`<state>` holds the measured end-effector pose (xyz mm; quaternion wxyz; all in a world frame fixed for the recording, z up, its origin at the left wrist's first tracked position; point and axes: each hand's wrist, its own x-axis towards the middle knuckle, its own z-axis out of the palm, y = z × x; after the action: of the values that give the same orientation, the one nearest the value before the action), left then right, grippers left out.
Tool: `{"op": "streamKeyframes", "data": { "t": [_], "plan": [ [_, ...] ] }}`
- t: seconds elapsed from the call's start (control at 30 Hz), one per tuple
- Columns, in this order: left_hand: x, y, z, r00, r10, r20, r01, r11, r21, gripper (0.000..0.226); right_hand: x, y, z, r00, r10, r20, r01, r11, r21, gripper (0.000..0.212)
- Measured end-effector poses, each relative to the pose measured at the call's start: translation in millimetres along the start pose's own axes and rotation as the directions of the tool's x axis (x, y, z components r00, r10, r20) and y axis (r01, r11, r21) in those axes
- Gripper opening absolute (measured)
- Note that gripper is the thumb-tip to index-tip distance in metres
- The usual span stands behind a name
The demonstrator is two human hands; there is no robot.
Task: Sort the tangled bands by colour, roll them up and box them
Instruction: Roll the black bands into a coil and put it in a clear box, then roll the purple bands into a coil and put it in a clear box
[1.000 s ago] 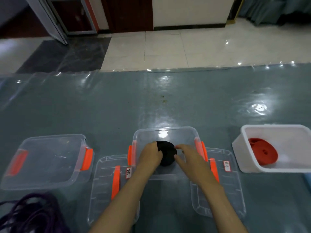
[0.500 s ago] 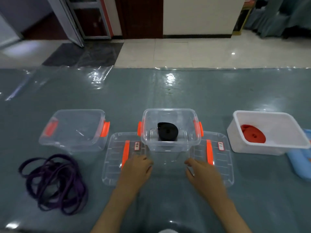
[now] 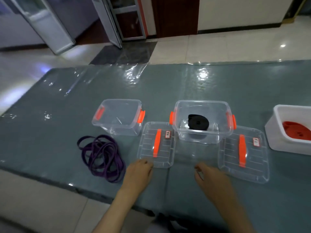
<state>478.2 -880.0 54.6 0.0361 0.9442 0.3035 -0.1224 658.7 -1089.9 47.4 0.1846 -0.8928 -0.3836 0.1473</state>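
Note:
A rolled black band [image 3: 198, 122] lies inside the middle clear box [image 3: 218, 132] with orange clips. A tangle of purple bands [image 3: 102, 155] lies loose on the table to the left. A rolled red band [image 3: 297, 131] sits in the white bin [image 3: 276, 130] at the right edge. A second clear box [image 3: 107, 121] at the left holds nothing. My left hand [image 3: 138, 174] hovers by the near corner of the left lid [image 3: 147, 148], fingers loosely bent and holding nothing. My right hand [image 3: 210, 179] hangs in front of the middle box, also holding nothing.
Another clear lid [image 3: 255, 165] with an orange handle lies right of the middle box. The table [image 3: 50, 132] is covered with grey-green cloth under shiny plastic sheet. Its near edge runs just below my wrists, and tiled floor lies beyond the far edge.
Both hands let go of the black roll in the middle box and drew back toward me. The view swung left, bringing the purple tangle into sight.

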Motion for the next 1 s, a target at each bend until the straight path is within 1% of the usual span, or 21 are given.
{"op": "streamKeyframes", "data": {
  "t": [0.1, 0.23, 0.4, 0.5, 0.6, 0.67, 0.73, 0.83, 0.93, 1.0],
  "plan": [
    [-10, -25, 8, 0.997, -0.074, 0.003, 0.074, 0.996, -0.058, 0.027, -3, -20, 13, 1.000, 0.004, -0.009, -0.003, 1.000, 0.026, 0.018],
    [-13, -66, 20, 0.988, -0.145, 0.044, 0.149, 0.985, -0.088, 0.030, 8, -57, 34, 0.999, 0.009, 0.046, -0.012, 0.998, 0.065, 0.019],
    [2, -148, 34, 0.981, -0.196, -0.018, 0.191, 0.971, -0.141, 0.031, 34, -119, 75, 0.998, 0.048, 0.041, -0.053, 0.989, 0.140, 0.013],
    [16, -201, 45, 0.965, -0.258, -0.052, 0.247, 0.955, -0.165, 0.044, 51, -162, 105, 0.996, 0.086, 0.024, -0.088, 0.986, 0.138, 0.009],
    [25, -252, 57, 0.956, -0.290, 0.048, 0.293, 0.948, -0.125, 0.063, 67, -206, 139, 0.989, 0.134, 0.067, -0.142, 0.979, 0.147, 0.012],
    [29, -278, 66, 0.947, -0.294, 0.127, 0.309, 0.943, -0.125, 0.069, 74, -235, 159, 0.984, 0.138, 0.114, -0.153, 0.979, 0.137, 0.013],
    [34, -297, 71, 0.946, -0.273, 0.177, 0.309, 0.924, -0.225, 0.060, 82, -263, 176, 0.986, 0.139, 0.095, -0.150, 0.980, 0.128, 0.011],
    [39, -322, 74, 0.953, -0.209, 0.219, 0.279, 0.888, -0.367, 0.039, 90, -301, 195, 0.988, 0.151, 0.018, -0.151, 0.965, 0.212, 0.012],
    [43, -342, 61, 0.974, -0.174, 0.145, 0.221, 0.872, -0.437, 0.019, 94, -324, 209, 0.983, 0.171, 0.065, -0.182, 0.934, 0.307, 0.011],
    [47, -350, 44, 0.980, -0.179, 0.090, 0.200, 0.858, -0.474, 0.014, 94, -329, 216, 0.978, 0.185, 0.096, -0.207, 0.904, 0.374, 0.012]
  ]
}}
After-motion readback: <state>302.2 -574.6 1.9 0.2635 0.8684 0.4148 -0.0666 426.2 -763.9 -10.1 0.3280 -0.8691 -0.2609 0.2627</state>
